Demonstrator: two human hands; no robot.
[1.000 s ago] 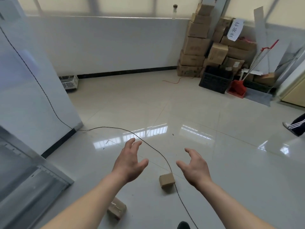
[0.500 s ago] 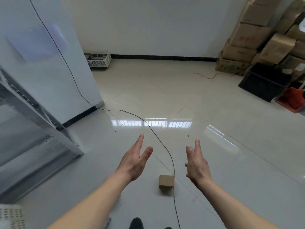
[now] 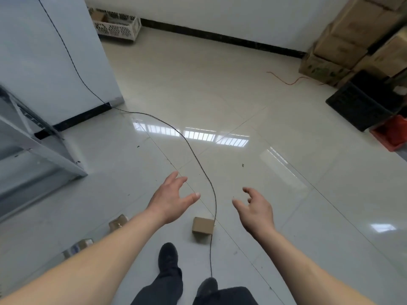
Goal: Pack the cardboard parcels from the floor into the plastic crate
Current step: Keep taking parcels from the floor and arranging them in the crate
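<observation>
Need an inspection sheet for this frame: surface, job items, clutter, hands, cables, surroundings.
Surface: glossy tiled floor, some dark specks.
Job's things: three parcels on the floor: one by the black cable, two partly behind the left forearm. White crate at the far wall.
Clutter: black crate, red bin.
Hands: left hand and right hand open, holding nothing.
Cables: black cable across the floor; orange wire near the boxes.
Surroundings: stacked boxes, metal frame.

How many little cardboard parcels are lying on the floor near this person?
3. One parcel lies between the hands, beside the black cable. A second parcel lies past the left forearm, and a third parcel nearer the lower left. The arms may hide others.
</observation>
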